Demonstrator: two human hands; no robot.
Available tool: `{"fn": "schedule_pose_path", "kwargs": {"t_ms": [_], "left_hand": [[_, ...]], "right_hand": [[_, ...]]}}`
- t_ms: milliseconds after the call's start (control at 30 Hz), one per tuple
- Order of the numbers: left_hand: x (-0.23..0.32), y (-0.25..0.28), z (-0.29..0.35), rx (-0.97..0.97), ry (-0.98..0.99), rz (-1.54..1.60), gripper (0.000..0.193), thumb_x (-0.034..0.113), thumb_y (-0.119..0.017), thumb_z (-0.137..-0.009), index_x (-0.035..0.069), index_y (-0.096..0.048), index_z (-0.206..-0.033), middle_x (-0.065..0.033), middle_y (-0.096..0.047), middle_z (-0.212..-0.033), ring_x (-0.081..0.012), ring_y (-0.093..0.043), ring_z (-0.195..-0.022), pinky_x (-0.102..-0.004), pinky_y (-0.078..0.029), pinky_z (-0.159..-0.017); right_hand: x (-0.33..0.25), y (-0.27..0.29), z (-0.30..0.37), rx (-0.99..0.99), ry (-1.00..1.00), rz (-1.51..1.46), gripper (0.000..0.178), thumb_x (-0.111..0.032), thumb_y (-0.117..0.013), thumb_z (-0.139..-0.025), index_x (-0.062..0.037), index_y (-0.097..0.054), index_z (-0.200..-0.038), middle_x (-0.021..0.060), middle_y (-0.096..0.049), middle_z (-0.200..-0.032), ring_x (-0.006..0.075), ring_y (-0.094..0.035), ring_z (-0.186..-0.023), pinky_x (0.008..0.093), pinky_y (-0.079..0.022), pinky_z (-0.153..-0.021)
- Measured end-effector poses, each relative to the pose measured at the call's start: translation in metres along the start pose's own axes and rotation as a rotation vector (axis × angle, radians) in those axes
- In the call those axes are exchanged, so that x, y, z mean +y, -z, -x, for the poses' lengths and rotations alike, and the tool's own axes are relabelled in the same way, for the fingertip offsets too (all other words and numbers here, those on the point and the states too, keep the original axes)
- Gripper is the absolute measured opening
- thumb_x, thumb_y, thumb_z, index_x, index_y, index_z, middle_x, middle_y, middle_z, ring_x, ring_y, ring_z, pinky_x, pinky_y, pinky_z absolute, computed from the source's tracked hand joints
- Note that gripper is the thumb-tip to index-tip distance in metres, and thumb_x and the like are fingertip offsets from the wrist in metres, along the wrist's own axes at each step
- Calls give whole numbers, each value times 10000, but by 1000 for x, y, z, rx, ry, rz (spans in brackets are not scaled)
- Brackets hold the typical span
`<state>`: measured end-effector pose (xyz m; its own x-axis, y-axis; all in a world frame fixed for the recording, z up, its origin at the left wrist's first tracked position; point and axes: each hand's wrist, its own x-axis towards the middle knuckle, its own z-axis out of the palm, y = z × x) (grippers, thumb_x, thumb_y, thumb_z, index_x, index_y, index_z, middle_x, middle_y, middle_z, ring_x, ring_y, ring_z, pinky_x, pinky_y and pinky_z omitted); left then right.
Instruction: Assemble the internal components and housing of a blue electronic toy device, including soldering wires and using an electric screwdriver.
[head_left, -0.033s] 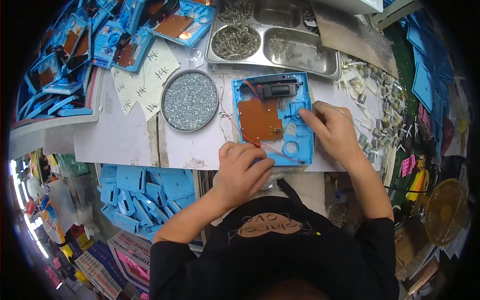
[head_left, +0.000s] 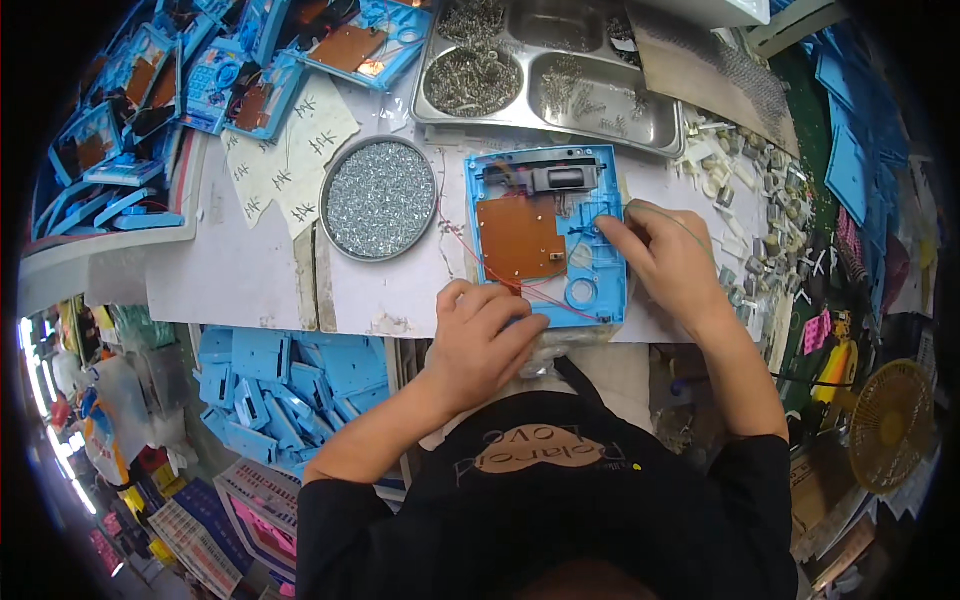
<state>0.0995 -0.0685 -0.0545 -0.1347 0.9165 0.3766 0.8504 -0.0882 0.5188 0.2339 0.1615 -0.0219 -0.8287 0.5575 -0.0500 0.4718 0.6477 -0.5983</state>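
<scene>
A blue plastic housing (head_left: 613, 270) lies open-side up on the white worktop in front of me. Inside it are a brown circuit board (head_left: 517, 238), a black part (head_left: 562, 179) along the far side and thin red wires. My left hand (head_left: 487, 335) grips the near left corner of the housing, fingers bent over its edge. At the right wall, my right hand (head_left: 672, 262) is closed, its thumb reaching inside to a small blue post and its fingers curled by the rim. A thin greenish strand crosses the right hand. Whether its fingertips pinch something small is hidden.
Left of the housing stands a round tray (head_left: 328, 226) of small metal pieces. Beyond lies a steel compartment tray (head_left: 675, 130) with springs. White and metal parts (head_left: 735, 190) are scattered right. Blue housings (head_left: 205, 75) pile up far left; blue panels (head_left: 265, 375) fill a space below the worktop.
</scene>
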Motion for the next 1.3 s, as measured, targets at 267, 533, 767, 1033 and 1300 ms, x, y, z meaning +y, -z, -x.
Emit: {"fn": "schedule_pose_path", "kwargs": {"t_ms": [267,533,767,1033,1300], "left_hand": [[-11,22,-18,-159,-17,68,238,133,-825,-754,119,-705,-959,-20,-614,-915,-250,-616,-939,-412,-441,-836],[-33,41,-20,-229,-82,215,220,132,-829,-742,104,-692,-912,-50,-625,-886,-276,-641,-905,-414,-484,-769],[-27,29,-18,-213,-47,209,340,191,-837,-768,113,-679,-1060,-54,-650,-960,-253,-640,-990,-407,-481,-741],[-10,58,-24,-325,295,-119,650,211,-817,-814,77,-534,-1384,-126,-664,-975,-321,-674,-846,-422,-537,-730],[25,13,-22,-372,-96,163,416,141,-660,-845,51,-626,-1250,-66,-594,-864,-254,-641,-782,-384,-506,-650]], "right_hand": [[11,5,-28,-73,-80,-91,415,-407,-789,-814,-48,-585,-862,86,-554,-585,255,-560,-543,395,-429,-556],[3,14,-20,-241,-29,23,453,-398,-773,-827,-22,-563,-686,143,-552,-582,331,-584,-582,420,-450,-579],[9,14,-13,-94,13,67,333,-334,-794,-819,-33,-655,-791,146,-613,-661,341,-606,-606,420,-456,-587],[-7,18,27,-55,526,-126,174,-110,-802,-799,-73,-691,-928,66,-630,-774,264,-630,-713,363,-504,-615],[-36,12,61,-462,645,-490,196,-91,-787,-787,-78,-707,-966,76,-649,-855,277,-654,-781,382,-560,-707]]}}
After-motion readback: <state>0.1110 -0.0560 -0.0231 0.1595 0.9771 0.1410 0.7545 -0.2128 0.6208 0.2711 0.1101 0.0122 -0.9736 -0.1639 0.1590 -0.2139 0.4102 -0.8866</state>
